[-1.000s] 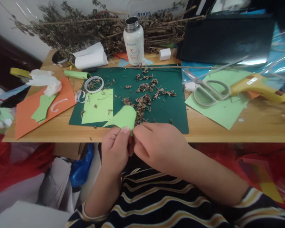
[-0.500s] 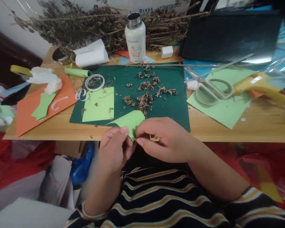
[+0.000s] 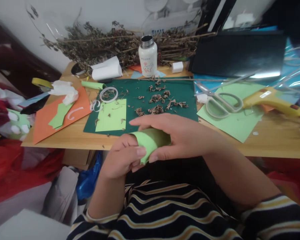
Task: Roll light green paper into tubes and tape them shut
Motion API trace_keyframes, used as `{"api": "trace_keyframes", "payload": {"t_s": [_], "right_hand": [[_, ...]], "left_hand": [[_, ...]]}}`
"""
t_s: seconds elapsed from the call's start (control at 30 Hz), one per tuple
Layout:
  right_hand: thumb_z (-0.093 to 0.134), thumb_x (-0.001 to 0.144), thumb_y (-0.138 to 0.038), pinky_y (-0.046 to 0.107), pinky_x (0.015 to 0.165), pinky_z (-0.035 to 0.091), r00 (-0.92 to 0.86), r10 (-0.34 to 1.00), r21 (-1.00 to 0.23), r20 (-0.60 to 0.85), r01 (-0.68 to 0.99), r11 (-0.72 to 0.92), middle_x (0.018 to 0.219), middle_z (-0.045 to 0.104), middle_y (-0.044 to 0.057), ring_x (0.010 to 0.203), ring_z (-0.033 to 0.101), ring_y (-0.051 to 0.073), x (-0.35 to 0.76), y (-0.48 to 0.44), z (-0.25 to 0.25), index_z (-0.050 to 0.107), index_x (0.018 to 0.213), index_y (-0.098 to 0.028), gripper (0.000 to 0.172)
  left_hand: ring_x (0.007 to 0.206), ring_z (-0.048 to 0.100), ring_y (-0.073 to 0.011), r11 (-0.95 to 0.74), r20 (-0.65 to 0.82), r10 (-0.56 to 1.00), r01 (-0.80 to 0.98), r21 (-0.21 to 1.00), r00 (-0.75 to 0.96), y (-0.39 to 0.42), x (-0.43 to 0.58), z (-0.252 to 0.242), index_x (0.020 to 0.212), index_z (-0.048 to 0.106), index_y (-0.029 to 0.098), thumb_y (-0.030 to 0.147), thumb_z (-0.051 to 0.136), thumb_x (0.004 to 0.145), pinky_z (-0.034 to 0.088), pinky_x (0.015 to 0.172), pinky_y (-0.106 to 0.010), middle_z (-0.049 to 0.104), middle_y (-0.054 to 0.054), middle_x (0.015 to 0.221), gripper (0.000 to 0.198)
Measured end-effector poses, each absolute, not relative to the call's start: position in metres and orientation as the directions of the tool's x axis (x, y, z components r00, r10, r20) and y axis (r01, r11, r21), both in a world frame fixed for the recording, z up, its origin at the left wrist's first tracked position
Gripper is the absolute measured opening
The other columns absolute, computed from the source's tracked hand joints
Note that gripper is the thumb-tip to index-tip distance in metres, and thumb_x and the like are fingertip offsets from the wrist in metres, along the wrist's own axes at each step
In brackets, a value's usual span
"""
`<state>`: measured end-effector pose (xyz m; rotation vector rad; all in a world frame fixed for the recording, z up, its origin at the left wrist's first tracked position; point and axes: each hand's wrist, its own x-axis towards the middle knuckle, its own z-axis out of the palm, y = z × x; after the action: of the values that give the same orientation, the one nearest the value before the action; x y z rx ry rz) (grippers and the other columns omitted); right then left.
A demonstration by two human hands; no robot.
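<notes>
A curled sheet of green paper [image 3: 150, 141] is between my hands at the table's front edge, bent into a wide tube. My left hand [image 3: 123, 155] pinches its left side, the thumb pressed on the outside. My right hand [image 3: 182, 136] curves around the tube from the right, with fingers over the top and thumb along the lower side. Just beyond lies the dark green cutting mat [image 3: 137, 89] with crumpled dried leaves [image 3: 156, 110]. A flat light-green paper square [image 3: 110, 121] and a roll of white tape [image 3: 109, 95] rest on its left part.
At right, scissors [image 3: 222, 100] and a yellow glue gun [image 3: 275, 100] lie over green paper [image 3: 237, 125]. An uncapped white bottle [image 3: 148, 58] stands behind the mat, before dried branches [image 3: 97, 46]. Orange paper [image 3: 43, 128] and crumpled tissue [image 3: 65, 90] are at left.
The green paper has been turned and curled into a wider tube. My right hand has gone from a fingertip pinch at its edge to reaching around it. The camera view has shifted slightly.
</notes>
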<state>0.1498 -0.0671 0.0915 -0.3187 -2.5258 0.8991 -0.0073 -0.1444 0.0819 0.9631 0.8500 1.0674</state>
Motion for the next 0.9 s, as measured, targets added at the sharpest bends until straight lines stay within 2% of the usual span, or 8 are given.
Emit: {"api": "trace_keyframes", "payload": {"t_s": [0.1, 0.2, 0.27, 0.4, 0.57, 0.7, 0.8, 0.9], "right_hand": [[0.061, 0.075, -0.035, 0.028, 0.084, 0.045, -0.809, 0.468, -0.763, 0.355, 0.038, 0.645, 0.113, 0.057, 0.005, 0.1, 0.055, 0.016, 0.152, -0.07, 0.09, 0.045, 0.116, -0.02, 0.047], [0.063, 0.073, -0.034, 0.026, 0.081, 0.046, -0.669, 0.649, -0.856, 0.361, 0.038, 0.515, 0.115, 0.053, 0.005, 0.1, 0.055, 0.016, 0.154, -0.08, 0.083, 0.044, 0.115, -0.021, 0.047], [0.064, 0.072, -0.036, 0.026, 0.078, 0.047, -0.637, 0.701, -0.896, 0.321, 0.036, 0.443, 0.116, 0.051, 0.006, 0.101, 0.054, 0.016, 0.155, -0.088, 0.078, 0.041, 0.117, -0.023, 0.052], [0.066, 0.069, -0.039, 0.025, 0.071, 0.047, -0.601, 0.752, -0.939, 0.271, 0.009, 0.345, 0.112, 0.049, 0.005, 0.097, 0.054, 0.017, 0.153, -0.1, 0.071, 0.037, 0.121, -0.026, 0.061], [0.067, 0.069, -0.036, 0.023, 0.063, 0.046, -0.478, 0.848, -0.972, 0.229, -0.068, 0.224, 0.103, 0.047, 0.003, 0.085, 0.053, 0.014, 0.148, -0.112, 0.062, 0.038, 0.115, -0.03, 0.055], [0.066, 0.07, -0.037, 0.02, 0.057, 0.044, -0.475, 0.857, -0.979, 0.198, -0.143, 0.147, 0.088, 0.045, -0.002, 0.067, 0.049, 0.009, 0.146, -0.121, 0.057, 0.036, 0.115, -0.034, 0.053], [0.062, 0.073, -0.041, 0.024, 0.062, 0.047, -0.485, 0.85, -0.978, 0.207, -0.083, 0.191, 0.087, 0.046, -0.001, 0.071, 0.05, 0.011, 0.147, -0.123, 0.055, 0.034, 0.118, -0.032, 0.054], [0.056, 0.077, -0.042, 0.032, 0.074, 0.048, -0.478, 0.83, -0.931, 0.288, 0.061, 0.359, 0.103, 0.046, 0.005, 0.087, 0.052, 0.016, 0.148, -0.12, 0.055, 0.029, 0.124, -0.029, 0.056]], "left_hand": [[0.042, 0.044, -0.0083, -0.082, 0.116, 0.982, -0.218, 0.973, 0.15, -0.145, -0.01, 0.08, 0.055, 0.053, 0.016, 0.042, 0.055, 0.076, 0.034, 0.04, -0.02, 0.048, 0.001, 0.046, 0.033], [0.061, 0.05, -0.0115, -0.355, 0.353, 0.935, 0.039, 0.934, 0.035, -0.151, -0.009, 0.074, 0.08, 0.059, 0.017, 0.035, 0.055, 0.078, 0.042, 0.057, -0.024, 0.054, -0.001, 0.065, 0.019], [0.067, 0.05, -0.0108, -0.431, 0.444, 0.896, 0.215, 0.876, -0.01, -0.156, -0.006, 0.07, 0.084, 0.058, 0.018, 0.021, 0.056, 0.078, 0.042, 0.061, -0.023, 0.055, -0.001, 0.069, 0.007], [0.065, 0.051, -0.0083, -0.49, 0.557, 0.819, 0.338, 0.804, -0.138, -0.161, 0.004, 0.066, 0.079, 0.056, 0.018, 0.006, 0.053, 0.076, 0.041, 0.06, -0.019, 0.056, 0.002, 0.067, 0.012], [0.064, 0.052, -0.0078, -0.507, 0.632, 0.727, 0.41, 0.758, -0.268, -0.163, 0.013, 0.064, 0.076, 0.057, 0.016, 0.002, 0.055, 0.072, 0.042, 0.059, -0.019, 0.057, 0.002, 0.066, 0.015], [0.063, 0.052, -0.0064, -0.495, 0.572, 0.764, 0.298, 0.817, -0.299, -0.166, 0.015, 0.062, 0.08, 0.058, 0.018, 0.003, 0.053, 0.074, 0.043, 0.057, -0.017, 0.057, 0.003, 0.067, 0.017], [0.062, 0.052, -0.0055, -0.463, 0.508, 0.793, 0.208, 0.861, -0.335, -0.168, 0.016, 0.061, 0.083, 0.058, 0.02, 0.005, 0.052, 0.077, 0.043, 0.055, -0.015, 0.057, 0.004, 0.068, 0.017], [0.058, 0.051, -0.0052, -0.41, 0.482, 0.804, 0.261, 0.874, -0.349, -0.168, 0.017, 0.06, 0.079, 0.058, 0.02, 0.007, 0.053, 0.077, 0.043, 0.051, -0.014, 0.056, 0.004, 0.065, 0.014]]}}
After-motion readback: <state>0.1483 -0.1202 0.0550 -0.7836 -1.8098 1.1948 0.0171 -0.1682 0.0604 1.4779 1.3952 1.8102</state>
